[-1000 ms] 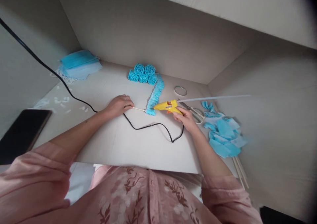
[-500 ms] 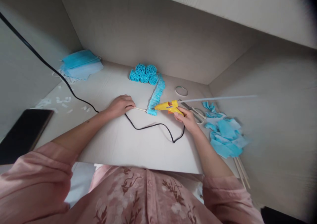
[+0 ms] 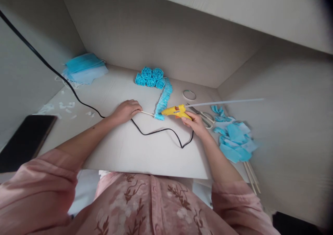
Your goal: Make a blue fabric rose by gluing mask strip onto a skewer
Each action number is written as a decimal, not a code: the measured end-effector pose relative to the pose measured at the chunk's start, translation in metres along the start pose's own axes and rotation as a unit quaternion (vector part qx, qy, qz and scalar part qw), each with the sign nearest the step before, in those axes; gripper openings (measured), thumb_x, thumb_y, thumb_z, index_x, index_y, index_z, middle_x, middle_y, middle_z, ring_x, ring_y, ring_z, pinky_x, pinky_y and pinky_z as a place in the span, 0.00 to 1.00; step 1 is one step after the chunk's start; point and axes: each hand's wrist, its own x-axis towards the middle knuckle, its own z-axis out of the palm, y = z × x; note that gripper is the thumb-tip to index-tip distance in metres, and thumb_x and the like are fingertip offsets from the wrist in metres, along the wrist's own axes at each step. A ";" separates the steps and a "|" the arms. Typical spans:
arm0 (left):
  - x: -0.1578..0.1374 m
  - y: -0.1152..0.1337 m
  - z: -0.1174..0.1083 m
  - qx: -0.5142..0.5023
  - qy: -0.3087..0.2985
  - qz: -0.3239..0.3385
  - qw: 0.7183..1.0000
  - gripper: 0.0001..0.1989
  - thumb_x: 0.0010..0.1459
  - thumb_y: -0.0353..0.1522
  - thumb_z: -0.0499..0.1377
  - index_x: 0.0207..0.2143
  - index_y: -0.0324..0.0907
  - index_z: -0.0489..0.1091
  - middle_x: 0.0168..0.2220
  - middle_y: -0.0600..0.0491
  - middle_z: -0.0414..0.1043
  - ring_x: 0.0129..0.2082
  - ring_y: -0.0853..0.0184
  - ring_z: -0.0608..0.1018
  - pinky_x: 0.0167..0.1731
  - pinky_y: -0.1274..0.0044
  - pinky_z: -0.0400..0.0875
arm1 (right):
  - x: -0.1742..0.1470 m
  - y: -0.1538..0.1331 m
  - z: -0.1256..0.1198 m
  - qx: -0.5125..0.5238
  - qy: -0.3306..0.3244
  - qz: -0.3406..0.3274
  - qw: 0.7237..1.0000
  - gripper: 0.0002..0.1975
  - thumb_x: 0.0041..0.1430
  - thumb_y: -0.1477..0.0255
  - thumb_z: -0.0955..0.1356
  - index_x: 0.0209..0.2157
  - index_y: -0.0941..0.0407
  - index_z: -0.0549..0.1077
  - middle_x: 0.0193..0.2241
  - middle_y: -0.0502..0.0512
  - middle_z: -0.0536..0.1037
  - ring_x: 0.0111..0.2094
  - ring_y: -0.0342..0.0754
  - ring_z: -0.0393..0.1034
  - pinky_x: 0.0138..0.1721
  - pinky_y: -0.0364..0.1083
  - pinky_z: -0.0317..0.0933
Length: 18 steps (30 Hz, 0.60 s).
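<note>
My left hand (image 3: 129,110) is closed on a thin wooden stick (image 3: 147,113). The stick's far end meets the lower end of a gathered blue fabric strip (image 3: 163,98). In my right hand (image 3: 194,121) is a yellow hot glue gun (image 3: 173,110), its nozzle at the strip's folded lower end; whether it touches I cannot tell. A long translucent glue stick (image 3: 226,102) juts from the gun's back. Several rolled blue fabric roses (image 3: 150,77) lie bunched at the strip's upper end.
Scissors (image 3: 206,118) and a ring of tape (image 3: 189,95) lie right of the gun. Blue scraps (image 3: 237,140) and sticks (image 3: 252,177) are farther right. A black cord (image 3: 161,129) crosses the table. Face masks (image 3: 84,68), white bits (image 3: 67,105) and a dark phone (image 3: 27,141) are left.
The view has shifted slightly. Both hands keep their grip, and the glue gun's nozzle stays at the lower end of the blue strip.
</note>
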 end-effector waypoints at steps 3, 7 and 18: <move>-0.001 0.003 0.000 0.000 -0.001 -0.010 1.000 0.14 0.71 0.35 0.51 0.40 0.41 0.76 0.38 0.49 0.77 0.40 0.62 0.76 0.40 0.73 0.66 | 0.001 0.002 0.001 -0.021 -0.009 -0.007 1.000 0.19 0.62 0.55 0.69 0.42 0.56 0.81 0.26 0.50 0.71 0.25 0.42 0.59 0.26 0.44 0.52; -0.002 0.005 0.001 -0.010 0.002 -0.015 1.000 0.13 0.70 0.33 0.52 0.40 0.42 0.76 0.38 0.49 0.77 0.39 0.63 0.77 0.39 0.75 0.66 | 0.000 0.000 -0.002 0.012 0.012 0.014 1.000 0.20 0.59 0.54 0.71 0.40 0.56 0.80 0.24 0.50 0.69 0.23 0.42 0.57 0.25 0.44 0.51; -0.002 -0.001 0.002 -0.051 0.008 0.010 0.999 0.15 0.70 0.37 0.53 0.38 0.42 0.78 0.37 0.49 0.77 0.38 0.63 0.77 0.39 0.75 0.67 | 0.002 -0.002 0.001 0.119 0.048 0.043 0.991 0.19 0.53 0.55 0.73 0.35 0.57 0.75 0.19 0.45 0.64 0.20 0.39 0.52 0.21 0.43 0.45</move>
